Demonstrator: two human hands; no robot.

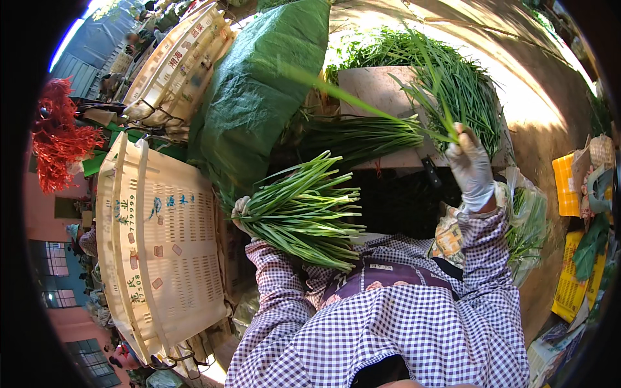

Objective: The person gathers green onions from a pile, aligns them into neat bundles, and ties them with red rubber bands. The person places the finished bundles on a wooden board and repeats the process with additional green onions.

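My left hand, in a pale glove, grips a thick bunch of garlic chives; the pale cut ends fan out to the right over my lap. My right hand, in a whitish glove, is raised and pinches a few long green leaves that stretch up and to the left, partly blurred. Below them another bunch of chives lies with its ends on a board. Beside my right hand, a knife with a black handle rests at the board's near edge.
A large heap of loose chives covers the board's right and far side. Green sheeting drapes at the left, next to stacked cream plastic crates. Red ties hang far left. A clear bag of greens stands right.
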